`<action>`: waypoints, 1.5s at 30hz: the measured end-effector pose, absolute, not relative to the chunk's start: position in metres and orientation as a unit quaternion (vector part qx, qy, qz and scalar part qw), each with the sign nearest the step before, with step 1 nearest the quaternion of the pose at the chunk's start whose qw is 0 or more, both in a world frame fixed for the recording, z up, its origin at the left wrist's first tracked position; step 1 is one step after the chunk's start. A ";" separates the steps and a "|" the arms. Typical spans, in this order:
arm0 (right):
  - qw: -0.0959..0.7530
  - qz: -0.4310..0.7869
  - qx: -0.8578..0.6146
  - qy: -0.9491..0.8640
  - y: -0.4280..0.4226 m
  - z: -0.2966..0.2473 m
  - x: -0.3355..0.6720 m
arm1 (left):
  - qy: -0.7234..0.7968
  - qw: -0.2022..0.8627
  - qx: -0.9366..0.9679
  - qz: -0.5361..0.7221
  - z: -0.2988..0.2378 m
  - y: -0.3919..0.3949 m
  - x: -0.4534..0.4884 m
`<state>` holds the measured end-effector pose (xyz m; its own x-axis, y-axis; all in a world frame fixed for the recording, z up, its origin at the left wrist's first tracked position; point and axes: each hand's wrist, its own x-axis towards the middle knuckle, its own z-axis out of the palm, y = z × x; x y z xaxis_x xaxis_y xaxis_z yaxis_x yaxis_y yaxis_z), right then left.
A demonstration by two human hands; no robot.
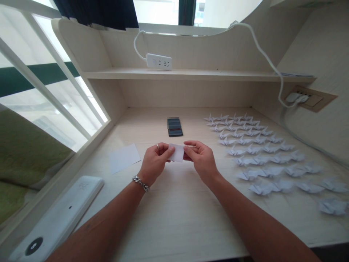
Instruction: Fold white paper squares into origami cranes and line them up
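A small white square of paper (177, 153) is held up over the middle of the desk. My left hand (156, 157) pinches its left edge between thumb and fingers; a ring and a chain bracelet are on this hand and wrist. On the opposite edge, my right hand (201, 156) grips the paper the same way. Whether the square is folded in layers I cannot tell. To the left lies a larger flat sheet of white paper (124, 158). Rows of folded white paper cranes (255, 139) stand on the right side of the desk.
A dark phone (175, 127) lies beyond my hands. At the front left is a long white device (58, 218) with a round black button. The shelf (191, 75) carries a white power strip (159, 62). A white cable (263, 51) runs to the wall socket (313, 99).
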<state>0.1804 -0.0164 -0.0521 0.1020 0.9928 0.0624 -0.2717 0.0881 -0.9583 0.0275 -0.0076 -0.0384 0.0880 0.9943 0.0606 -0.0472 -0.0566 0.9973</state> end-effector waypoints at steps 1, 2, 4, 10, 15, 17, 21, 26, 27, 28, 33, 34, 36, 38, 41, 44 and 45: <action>0.606 0.520 -0.432 -0.419 -0.016 -0.052 0.181 | 0.454 0.515 0.523 0.506 -0.038 -0.008 0.028; 0.605 0.521 -0.434 -0.418 -0.016 -0.052 0.181 | 0.457 0.511 0.521 0.508 -0.038 -0.008 0.028; 0.595 0.529 -0.433 -0.422 -0.017 -0.052 0.181 | 0.463 0.505 0.517 0.513 -0.037 -0.008 0.028; 0.543 0.546 -0.433 -0.469 -0.018 -0.051 0.180 | 0.462 0.510 0.523 0.502 -0.039 -0.007 0.027; 0.555 0.512 -0.447 -0.479 -0.017 -0.052 0.181 | 0.464 0.504 0.554 0.472 -0.038 -0.008 0.028; 0.561 0.498 -0.457 -0.478 -0.016 -0.053 0.181 | 0.465 0.495 0.561 0.473 -0.037 -0.009 0.028; 0.564 0.463 -0.480 -0.486 -0.015 -0.055 0.181 | 0.468 0.483 0.576 0.465 -0.035 -0.010 0.029; 0.543 0.469 -0.473 -0.512 -0.016 -0.056 0.183 | 0.475 0.482 0.563 0.475 -0.036 -0.009 0.028; 0.533 0.474 -0.471 -0.519 -0.016 -0.056 0.183 | 0.474 0.486 0.559 0.477 -0.036 -0.009 0.027; 0.524 0.473 -0.473 -0.527 -0.016 -0.056 0.184 | 0.473 0.490 0.555 0.477 -0.037 -0.008 0.027; 0.515 0.453 -0.486 -0.542 -0.016 -0.056 0.185 | 0.471 0.504 0.537 0.486 -0.039 -0.007 0.026; 0.518 0.453 -0.485 -0.539 -0.016 -0.057 0.185 | 0.471 0.505 0.532 0.491 -0.039 -0.007 0.026; 0.524 0.451 -0.488 -0.532 -0.014 -0.058 0.185 | 0.468 0.510 0.527 0.493 -0.039 -0.006 0.026; 0.533 0.441 -0.492 -0.529 -0.014 -0.059 0.186 | 0.465 0.516 0.535 0.480 -0.039 -0.006 0.025; 0.546 0.429 -0.485 -0.531 -0.013 -0.060 0.187 | 0.467 0.517 0.554 0.455 -0.039 -0.007 0.025; 0.533 0.401 -0.484 -0.567 -0.015 -0.059 0.188 | 0.468 0.514 0.563 0.447 -0.039 -0.007 0.025; 0.522 0.385 -0.487 -0.584 -0.016 -0.058 0.188 | 0.462 0.515 0.565 0.449 -0.039 -0.007 0.025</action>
<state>0.1879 -0.0162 -0.0581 0.0208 0.9718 0.2349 0.1672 0.2283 -0.9591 0.0255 -0.0072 -0.0389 0.1694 0.9850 0.0319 0.0596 -0.0425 0.9973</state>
